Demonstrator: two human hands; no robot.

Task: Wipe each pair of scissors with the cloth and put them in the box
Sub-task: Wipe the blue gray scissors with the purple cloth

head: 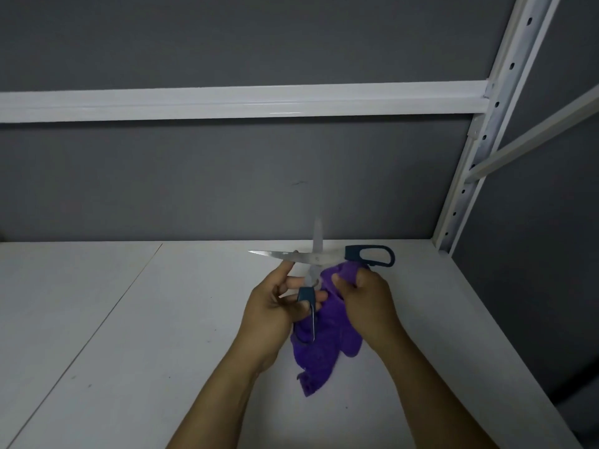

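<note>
Nearest you, both forearms come in from the bottom edge and draw together over the white bench (129, 319). Just past them the loose end of the purple cloth (321, 354) hangs between your wrists with its ragged corner lowest. I cannot tell whether it touches the bench top.

Your left hand (275, 306) is curled round the scissors (316, 258) at the lower dark blue handle. Its fingers wrap the neck of the handle, and the loop hangs below the hand against the cloth. Your left forefinger stretches forward and touches the underside of the blade that points left. Your right hand (366, 299) is bunched tight on the upper part of the cloth, holding the wad just beside and below the pivot. The two hands sit close together, with only cloth and handle between them.

The scissors are held up off the bench and spread wide into a cross. One blade lies level and points left; the other stands upright and is blurred. The second handle juts out to the right, just above your right knuckles — nothing grips it.

Farther back the bench meets a grey wall (227, 189), and a white rail (227, 102) runs across it. At the right a white upright (486, 131) with a row of holes rises from the far corner of the bench, and a slanted brace (534, 134) runs off it.
</note>
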